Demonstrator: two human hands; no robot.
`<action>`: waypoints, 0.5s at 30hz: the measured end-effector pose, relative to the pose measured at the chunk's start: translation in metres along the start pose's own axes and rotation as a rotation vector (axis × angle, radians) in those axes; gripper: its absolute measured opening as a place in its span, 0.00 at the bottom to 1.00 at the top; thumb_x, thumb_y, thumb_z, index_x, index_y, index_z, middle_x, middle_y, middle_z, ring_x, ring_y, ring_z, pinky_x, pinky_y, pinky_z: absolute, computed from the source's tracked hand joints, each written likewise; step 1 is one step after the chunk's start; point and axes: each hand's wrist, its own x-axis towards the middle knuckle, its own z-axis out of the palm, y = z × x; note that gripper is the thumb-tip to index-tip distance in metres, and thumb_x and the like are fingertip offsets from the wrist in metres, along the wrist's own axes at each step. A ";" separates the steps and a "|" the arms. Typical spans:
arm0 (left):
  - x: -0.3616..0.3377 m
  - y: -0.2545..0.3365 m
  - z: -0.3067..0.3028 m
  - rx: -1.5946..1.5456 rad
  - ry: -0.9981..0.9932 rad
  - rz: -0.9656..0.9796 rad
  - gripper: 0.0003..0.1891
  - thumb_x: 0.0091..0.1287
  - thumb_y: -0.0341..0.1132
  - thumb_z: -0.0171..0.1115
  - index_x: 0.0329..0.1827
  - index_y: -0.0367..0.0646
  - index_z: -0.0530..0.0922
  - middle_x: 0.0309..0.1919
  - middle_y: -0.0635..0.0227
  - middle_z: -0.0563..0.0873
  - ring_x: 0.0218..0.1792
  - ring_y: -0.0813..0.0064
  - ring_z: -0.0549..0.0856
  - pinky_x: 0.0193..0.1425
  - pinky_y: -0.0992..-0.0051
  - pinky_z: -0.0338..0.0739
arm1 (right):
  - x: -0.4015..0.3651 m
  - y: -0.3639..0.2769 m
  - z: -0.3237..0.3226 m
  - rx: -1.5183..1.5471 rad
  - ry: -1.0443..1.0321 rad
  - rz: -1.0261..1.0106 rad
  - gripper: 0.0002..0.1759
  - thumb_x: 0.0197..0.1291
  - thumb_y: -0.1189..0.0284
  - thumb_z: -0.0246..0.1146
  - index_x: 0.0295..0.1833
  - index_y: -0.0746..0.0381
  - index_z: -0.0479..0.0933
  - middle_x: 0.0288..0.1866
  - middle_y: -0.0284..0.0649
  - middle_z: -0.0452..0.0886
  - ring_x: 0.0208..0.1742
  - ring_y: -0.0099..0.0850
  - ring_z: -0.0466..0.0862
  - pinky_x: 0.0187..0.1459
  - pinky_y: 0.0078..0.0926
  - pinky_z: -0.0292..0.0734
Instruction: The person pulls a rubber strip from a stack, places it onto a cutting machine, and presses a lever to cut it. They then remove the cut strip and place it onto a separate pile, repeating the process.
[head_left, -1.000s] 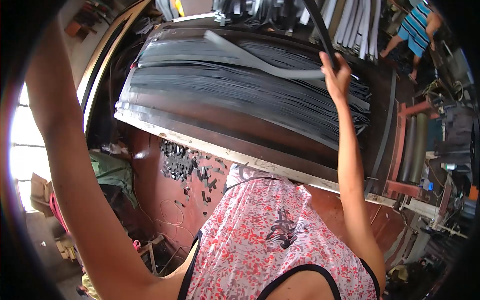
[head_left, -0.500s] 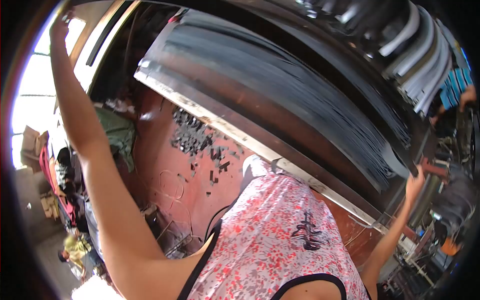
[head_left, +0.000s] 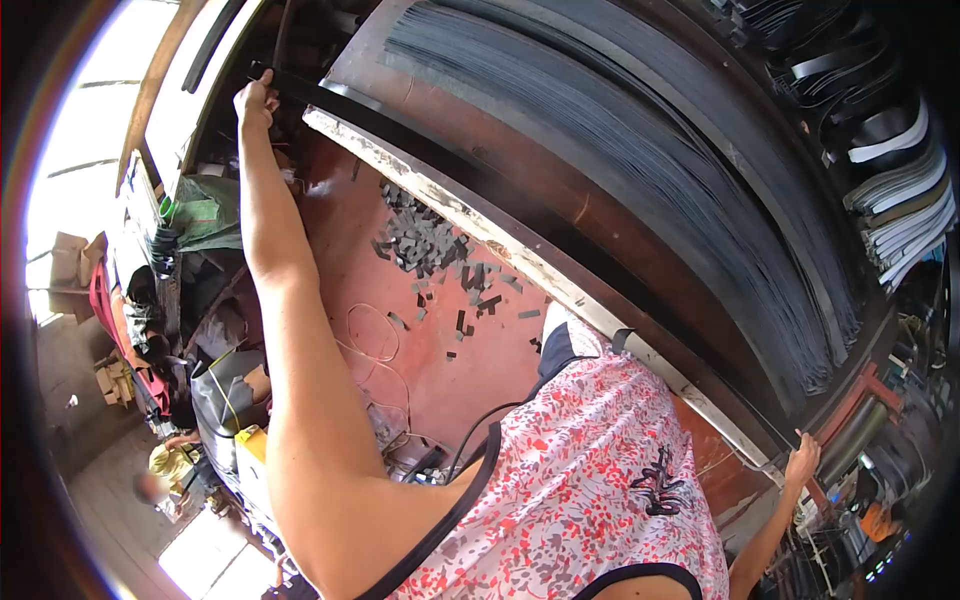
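A long black strip [head_left: 420, 151] stretches along the near side of the table [head_left: 560, 285], beside its pale, worn edge. My left hand [head_left: 257, 99], arm extended to the upper left, grips one end of it beyond the table corner. At the far right, my right hand [head_left: 803, 461] has its fingers closed at the strip's other end, by the table corner. Behind the strip lies a wide stack of long dark grey strips [head_left: 620, 170], curved by the lens.
Small dark offcuts [head_left: 425, 240] are scattered on the red floor [head_left: 400, 330], near a loose cord. More strips [head_left: 905, 215] hang at the upper right. A red metal frame [head_left: 862, 405] stands right. A person in yellow [head_left: 172, 465] is at the lower left.
Both hands have come down toward the near table edge, bringing the strip from above the stack to the table's near side. The view has shifted, and the co-worker in blue at right is no longer visible.
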 end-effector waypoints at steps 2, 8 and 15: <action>0.001 -0.022 0.010 -0.015 0.000 -0.017 0.12 0.59 0.32 0.75 0.26 0.40 0.77 0.19 0.68 0.79 0.15 0.78 0.75 0.15 0.80 0.66 | -0.005 -0.008 0.003 -0.017 -0.056 0.022 0.24 0.45 0.85 0.63 0.51 0.58 0.78 0.44 0.43 0.80 0.49 0.44 0.78 0.54 0.41 0.69; 0.035 -0.071 0.027 -0.052 -0.068 -0.053 0.14 0.61 0.30 0.73 0.24 0.41 0.74 0.18 0.68 0.79 0.15 0.79 0.76 0.14 0.80 0.66 | -0.010 -0.026 0.004 -0.064 -0.150 0.044 0.24 0.47 0.84 0.63 0.54 0.60 0.77 0.47 0.42 0.79 0.52 0.42 0.77 0.56 0.40 0.69; 0.033 -0.089 0.035 0.014 -0.104 -0.067 0.14 0.63 0.31 0.71 0.25 0.38 0.74 0.17 0.64 0.78 0.14 0.77 0.76 0.13 0.81 0.65 | -0.008 -0.032 0.014 -0.088 -0.247 0.137 0.23 0.51 0.84 0.62 0.54 0.59 0.77 0.49 0.44 0.79 0.57 0.43 0.76 0.62 0.43 0.67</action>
